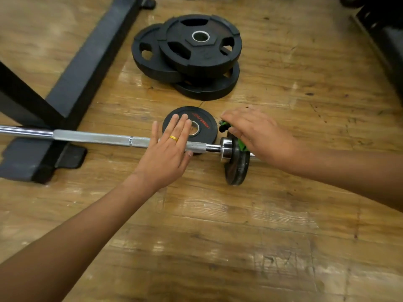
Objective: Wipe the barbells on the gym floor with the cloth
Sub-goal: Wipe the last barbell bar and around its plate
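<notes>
A chrome barbell point(93, 137) lies across the wooden floor from the left edge toward the middle. A small black plate point(237, 168) stands upright on its right sleeve, just past the collar. My left hand point(168, 149) lies flat over the bar near the collar, fingers straight, a gold ring on one finger. My right hand point(255, 136) reaches over the top of the upright plate and holds a green and black cloth point(242, 144) against it. Most of the cloth is hidden under that hand.
A small black plate with red lettering point(205, 125) lies flat just behind the bar. Three large black plates point(196, 49) are piled further back. A black rack base point(72, 83) occupies the left, and dark equipment point(388, 40) lines the right edge.
</notes>
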{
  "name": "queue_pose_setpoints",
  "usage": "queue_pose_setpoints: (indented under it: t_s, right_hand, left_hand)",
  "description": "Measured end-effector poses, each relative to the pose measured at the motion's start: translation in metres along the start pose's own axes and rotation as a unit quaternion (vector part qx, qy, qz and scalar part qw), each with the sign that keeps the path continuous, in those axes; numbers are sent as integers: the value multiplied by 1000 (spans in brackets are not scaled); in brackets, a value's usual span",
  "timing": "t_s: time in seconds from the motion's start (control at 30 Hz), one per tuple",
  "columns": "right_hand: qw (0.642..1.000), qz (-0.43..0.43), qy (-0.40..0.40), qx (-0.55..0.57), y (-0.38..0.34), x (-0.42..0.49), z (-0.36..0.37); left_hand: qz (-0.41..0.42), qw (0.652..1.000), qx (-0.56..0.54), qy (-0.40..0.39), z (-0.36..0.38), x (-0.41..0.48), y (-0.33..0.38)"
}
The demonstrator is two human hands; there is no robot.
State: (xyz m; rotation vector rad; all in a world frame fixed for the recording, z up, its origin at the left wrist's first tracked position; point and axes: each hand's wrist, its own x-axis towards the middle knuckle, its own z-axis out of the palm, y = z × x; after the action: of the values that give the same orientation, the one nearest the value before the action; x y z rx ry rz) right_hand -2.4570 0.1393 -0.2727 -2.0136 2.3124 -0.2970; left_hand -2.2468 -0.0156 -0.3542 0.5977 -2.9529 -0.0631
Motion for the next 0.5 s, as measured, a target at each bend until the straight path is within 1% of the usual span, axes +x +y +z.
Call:
queue_pose_setpoints:
  t_s: [0.07,0.2,0.3,0.4,0.5]
  right_hand:
    - [1000,6,-12,-12,-12,15,10]
    - [999,33,28,-29,-43,47,39]
    - [994,104,32,-33,-62,60,74]
    - [983,182,12,-19,-72,50,114]
    - [977,213,6,-21,-76,45,129]
  left_hand:
    - [-21,1000,-13,11,0,-2,-2]
    - [-67,996,-41,32,5,-4,-6]
    - [-86,993,-67,35,12,-6,-7]
    - [-78,994,-78,22,21,-8,-4]
    - [-66,993,-100,2,28,-11,0]
